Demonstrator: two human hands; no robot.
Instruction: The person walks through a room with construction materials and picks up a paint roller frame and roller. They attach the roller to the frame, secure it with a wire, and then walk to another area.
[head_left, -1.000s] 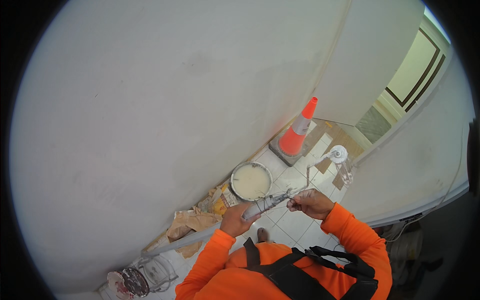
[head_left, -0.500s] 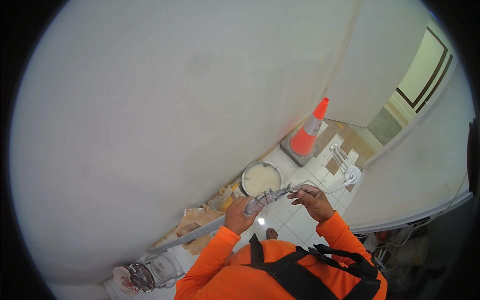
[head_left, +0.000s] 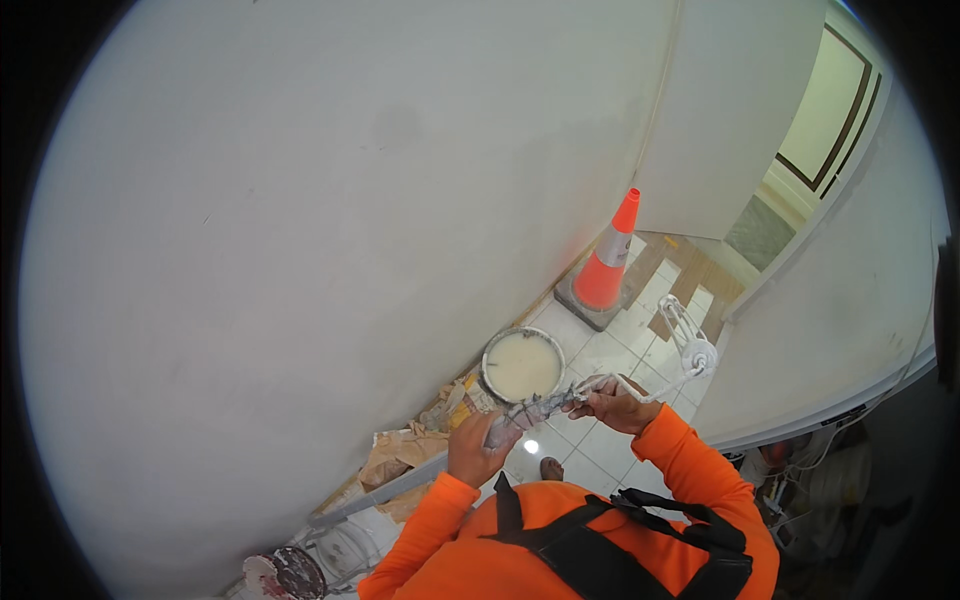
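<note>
My left hand (head_left: 478, 447) is wrapped around the end of a long grey pole (head_left: 405, 480), which runs back to the lower left. Dark wire (head_left: 535, 410) is wound about that end, binding on the handle of a paint-roller frame. My right hand (head_left: 617, 407) pinches the wire or handle where it meets the bent rod; exactly what lies between the fingers is too small to tell. From there the white-coated roller frame (head_left: 697, 357) reaches out to the right, its bare cage over the floor. Beyond my hands stands a round bucket (head_left: 486, 380) of cream-coloured liquid.
An orange traffic cone (head_left: 600, 285) stands by the wall past the bucket. Crumpled brown paper (head_left: 395, 455) lies along the wall's foot. A paint-smeared container (head_left: 300, 572) sits at lower left. A pale wall (head_left: 280, 240) rises on the left; a doorway is at upper right.
My right hand has turned and moved slightly left and down along the wired joint. My left hand still grips the pole. The whole view has shifted a little.
</note>
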